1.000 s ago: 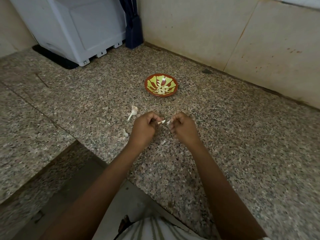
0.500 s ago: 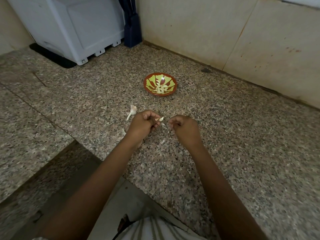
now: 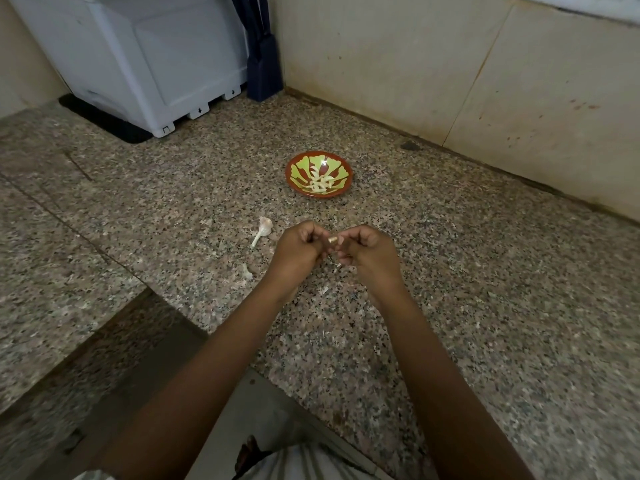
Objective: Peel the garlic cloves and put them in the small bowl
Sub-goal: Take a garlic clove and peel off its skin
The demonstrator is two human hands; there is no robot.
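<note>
Now pinching clove [image 3: 332,240] btwn left hand [image 3: 300,250] & right hand [image 3: 367,251], fingers of both curled on it, just above surface [image 3: 450,271]. Bowl [image 3: 289,173] ahead of hands, peeled cloves [image 3: 320,185] inside. Risk: squeezing too hard, popping slick clove out, losing it among skins [image 3: 246,271].

We find the scene dim, with a warm, flat, even cast. We note one small glint inside the small bowl [image 3: 290,174]. Shadows are soft; a faint one lies on the granite counter [image 3: 485,271] under the left hand [image 3: 300,249]. That hand and the right hand [image 3: 367,252] are slightly soft, and the garlic clove [image 3: 332,240] pinched between them is barely resolved. The lower corners smear. The wall [image 3: 381,64] joints bow near the frame edges.
</note>
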